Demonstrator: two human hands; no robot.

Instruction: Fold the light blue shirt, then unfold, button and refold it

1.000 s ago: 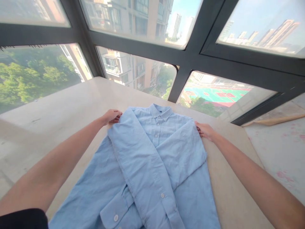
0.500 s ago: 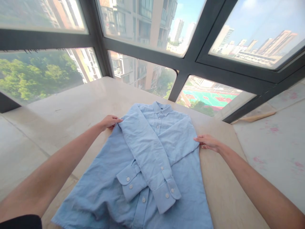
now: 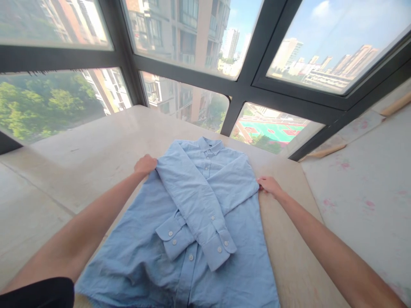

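A light blue button-up shirt (image 3: 237, 231) lies front side up, its collar pointing away from me. Both long sleeves are crossed over the chest, with one cuff (image 3: 219, 250) resting lower right and the other cuff (image 3: 173, 237) lower left. My left hand (image 3: 145, 164) is closed on the shirt's left edge, near the shoulder and upper sleeve. On the opposite edge, my right hand (image 3: 269, 185) pinches the fabric at the folded sleeve. The fingertips of both hands are partly hidden. Wrinkles run across the lower left of the shirt.
The shirt rests on a pale stone-like ledge (image 3: 105, 141). Dark window frames (image 3: 189, 75) rise behind it, with buildings, trees and a sports court outside. At right stands a wall with flowered covering (image 3: 359, 205), its edge peeling near the window.
The view has shifted slightly, moving the scene leftward. My left hand's fingers have curled more tightly, and my right hand's fingers have drawn in at the shirt edge. The shirt's layout looks the same.
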